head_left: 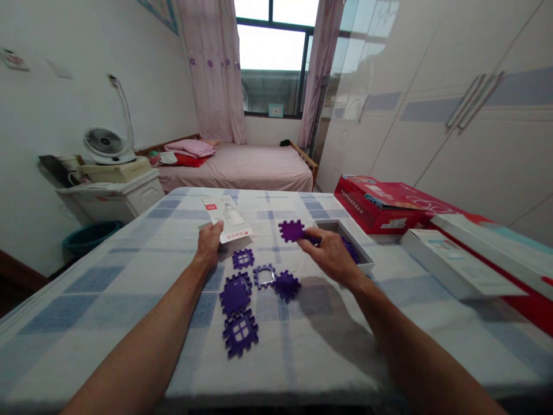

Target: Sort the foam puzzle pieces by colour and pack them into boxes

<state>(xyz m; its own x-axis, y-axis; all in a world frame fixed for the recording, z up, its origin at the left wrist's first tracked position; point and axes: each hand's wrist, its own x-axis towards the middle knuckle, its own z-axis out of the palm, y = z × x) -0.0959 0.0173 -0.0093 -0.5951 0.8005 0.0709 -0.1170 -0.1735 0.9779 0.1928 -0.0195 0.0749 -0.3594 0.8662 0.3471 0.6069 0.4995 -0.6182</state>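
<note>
Between the thumb and fingers of my right hand [326, 251] is a flat purple toothed-edge building tile [291, 230], raised above the table. Behind that hand, a grey open box [367, 262] holds more purple tiles [349, 249], partly hidden. My left hand [211, 239] grips the lower left edge of a white card [228, 219] printed with a light bulb. On the cloth between my arms lie a small window tile [243, 259], a frame-shaped tile [264, 276], a pile of solid tiles [287, 285], another stack [235, 294] and a larger window tile [241, 332].
A checked cloth covers the table [173, 374]. To the right are a red box [375, 202] and a white box lid [462, 262]. Beyond the table stand a bed [259, 164], a wardrobe [432, 69] and, at left, a fan [108, 144] above a blue bin [93, 237].
</note>
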